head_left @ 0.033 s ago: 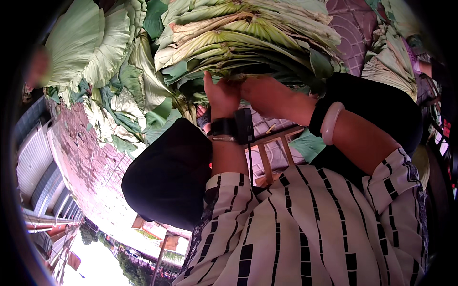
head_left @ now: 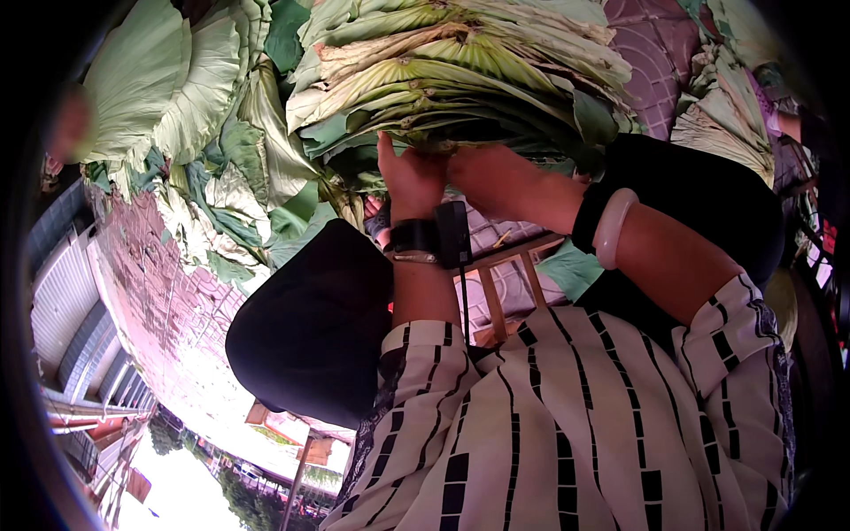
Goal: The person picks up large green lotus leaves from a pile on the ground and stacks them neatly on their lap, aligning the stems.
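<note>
A thick stack of large folded leaves (head_left: 460,80), which look like lotus leaves, lies before me with pale green and yellowed veins fanning out. At its near lower edge my hands meet. My left hand (head_left: 414,181) has its thumb pointing up beside the stack and its other fingers curled inward. Close against it, my right hand (head_left: 496,177) reaches in from the right with its fingers bent. What the fingertips grip is hidden in the dark under the leaves. A white bangle (head_left: 614,228) circles my right forearm, and a dark band with a small black box (head_left: 453,234) is at my left wrist.
More big leaves (head_left: 142,80) spread at the upper left, with crumpled ones (head_left: 239,208) below. Another leaf pile (head_left: 726,119) lies at the upper right. A wooden frame (head_left: 496,288) stands beneath my arms, between my dark-clad knees. Paving (head_left: 150,257) covers the ground.
</note>
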